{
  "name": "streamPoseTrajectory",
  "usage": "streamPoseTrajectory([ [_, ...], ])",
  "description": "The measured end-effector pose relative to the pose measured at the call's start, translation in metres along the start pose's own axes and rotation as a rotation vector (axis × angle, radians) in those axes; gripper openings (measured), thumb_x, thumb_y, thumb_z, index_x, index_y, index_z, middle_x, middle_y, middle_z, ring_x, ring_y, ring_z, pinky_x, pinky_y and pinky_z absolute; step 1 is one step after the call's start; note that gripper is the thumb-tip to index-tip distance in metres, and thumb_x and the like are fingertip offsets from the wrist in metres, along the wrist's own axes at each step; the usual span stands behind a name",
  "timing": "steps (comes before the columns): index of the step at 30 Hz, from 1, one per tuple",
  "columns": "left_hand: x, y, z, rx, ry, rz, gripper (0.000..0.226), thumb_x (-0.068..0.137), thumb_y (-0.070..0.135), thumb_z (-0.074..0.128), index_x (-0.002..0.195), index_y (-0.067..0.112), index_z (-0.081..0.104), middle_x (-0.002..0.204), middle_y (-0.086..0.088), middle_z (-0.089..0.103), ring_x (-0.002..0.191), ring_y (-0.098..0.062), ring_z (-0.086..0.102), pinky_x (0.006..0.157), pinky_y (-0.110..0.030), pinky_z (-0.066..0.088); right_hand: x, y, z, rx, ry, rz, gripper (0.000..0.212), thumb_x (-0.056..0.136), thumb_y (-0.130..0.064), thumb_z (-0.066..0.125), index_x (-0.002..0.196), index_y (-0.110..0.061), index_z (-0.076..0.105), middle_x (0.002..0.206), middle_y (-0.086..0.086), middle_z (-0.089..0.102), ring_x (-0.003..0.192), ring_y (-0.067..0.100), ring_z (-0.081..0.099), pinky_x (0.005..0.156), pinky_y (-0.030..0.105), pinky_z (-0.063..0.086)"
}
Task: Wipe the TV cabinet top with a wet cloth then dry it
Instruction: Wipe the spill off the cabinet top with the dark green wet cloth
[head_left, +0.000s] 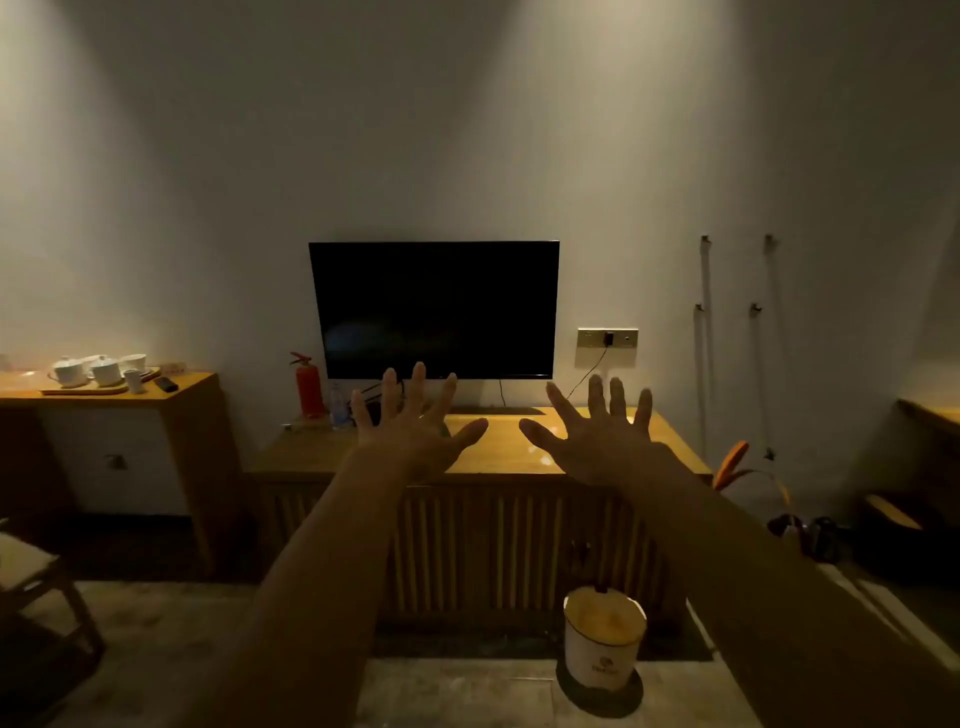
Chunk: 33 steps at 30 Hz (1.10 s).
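Apparently nothing started: left hand (415, 431) and right hand (597, 441) spread empty in front of the TV cabinet top (498, 452), no cloth visible, wiping and drying both remain.

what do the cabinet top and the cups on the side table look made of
Cabinet top: looks like wood with a glossy finish, warm yellow-brown with light reflections. Cups: probably glazed ceramic, plain white and smooth, though the dim light leaves it open.
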<state>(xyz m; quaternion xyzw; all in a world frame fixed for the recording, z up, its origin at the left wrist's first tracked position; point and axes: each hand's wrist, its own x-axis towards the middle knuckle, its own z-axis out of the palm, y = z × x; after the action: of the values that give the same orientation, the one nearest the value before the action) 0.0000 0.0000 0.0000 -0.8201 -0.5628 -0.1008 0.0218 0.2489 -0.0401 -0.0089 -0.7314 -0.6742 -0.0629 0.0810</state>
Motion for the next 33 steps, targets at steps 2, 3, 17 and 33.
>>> streamPoseTrajectory([
  [2,0.021,0.008,0.01,0.016,-0.002,-0.021,0.085,0.08,0.084,0.009,0.147,0.045,-0.023,0.156,0.001,-0.037,0.14,-0.032,-0.037,0.106,-0.067,-0.021,0.022,0.011,0.007,0.0,0.009,0.0,0.092,0.069,-0.085,-0.004,0.15,-0.043,-0.016,0.158,0.013,-0.027,0.141,0.037,-0.03,0.102,0.065,-0.028],
  [3,0.031,0.01,0.014,0.024,-0.015,-0.039,0.083,0.082,0.083,0.01,0.148,0.044,-0.022,0.156,0.001,-0.037,0.14,-0.032,-0.036,0.106,-0.067,-0.02,0.036,0.017,0.011,-0.011,0.015,-0.007,0.092,0.068,-0.086,-0.004,0.15,-0.043,-0.016,0.158,0.013,-0.026,0.141,0.037,-0.03,0.101,0.065,-0.029],
  [17,0.165,0.005,0.072,0.044,-0.065,-0.113,0.083,0.084,0.083,0.012,0.149,0.044,-0.022,0.158,-0.001,-0.034,0.144,-0.034,-0.03,0.109,-0.068,-0.015,0.189,0.051,0.069,-0.025,0.028,-0.084,0.095,0.066,-0.089,-0.006,0.15,-0.045,-0.012,0.16,0.013,-0.021,0.144,0.037,-0.025,0.1,0.065,-0.029],
  [33,0.373,-0.159,0.125,0.03,-0.063,-0.077,0.086,0.075,0.09,0.003,0.145,0.049,-0.023,0.158,0.003,-0.033,0.139,-0.033,-0.036,0.101,-0.065,-0.025,0.41,-0.029,0.115,-0.032,-0.011,-0.062,0.097,0.067,-0.085,-0.002,0.152,-0.04,-0.011,0.163,0.015,-0.011,0.146,0.039,-0.017,0.11,0.068,-0.014],
])
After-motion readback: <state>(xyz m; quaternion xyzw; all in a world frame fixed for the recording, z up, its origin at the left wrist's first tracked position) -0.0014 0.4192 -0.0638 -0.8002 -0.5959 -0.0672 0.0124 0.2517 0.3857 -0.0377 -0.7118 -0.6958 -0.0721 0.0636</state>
